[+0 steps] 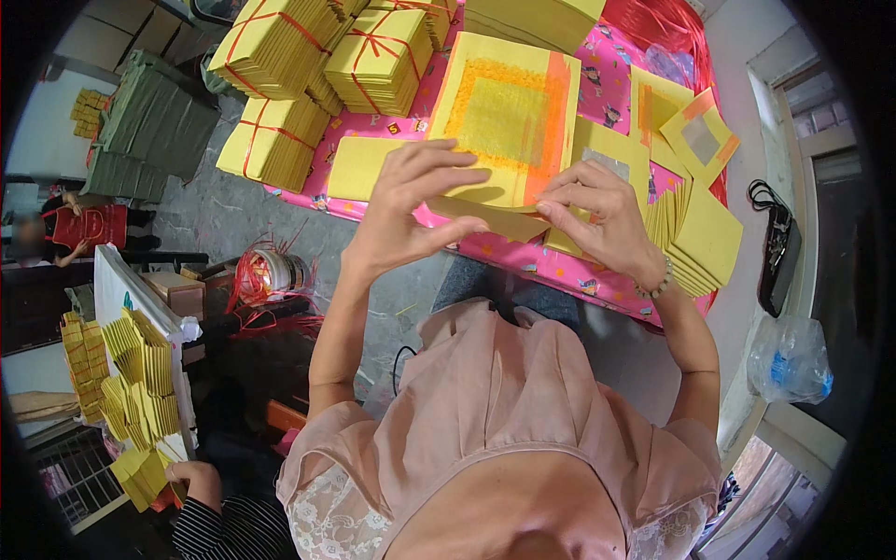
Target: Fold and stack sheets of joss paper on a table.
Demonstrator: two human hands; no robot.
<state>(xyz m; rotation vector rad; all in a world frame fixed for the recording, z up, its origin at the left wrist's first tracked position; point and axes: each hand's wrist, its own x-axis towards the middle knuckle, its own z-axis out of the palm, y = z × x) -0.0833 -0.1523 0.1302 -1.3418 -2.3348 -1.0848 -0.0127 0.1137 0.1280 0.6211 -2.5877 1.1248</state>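
In front of me lies a stack of yellow paper sheets (448, 93); its top sheet carries an orange patterned border around a dull square and an orange strip on the right side. My left hand (417, 187) is at the stack's near left edge, thumb and fingers spread apart. At the near right corner, my right hand (588, 205) pinches the edge of the yellow paper between thumb and fingertips. Beneath and beside the stack are more yellow sheets (359, 168). Close to my right wrist, a fanned pile of folded yellow papers (705, 238) lies on the table.
Bundles of yellow paper tied with red string (378, 61) stand at the far left of the pink-covered table (607, 98). Red string (667, 28) heaps at the far right. A white tub (280, 271) sits on the floor. Another person's hand (196, 481) touches paper at lower left.
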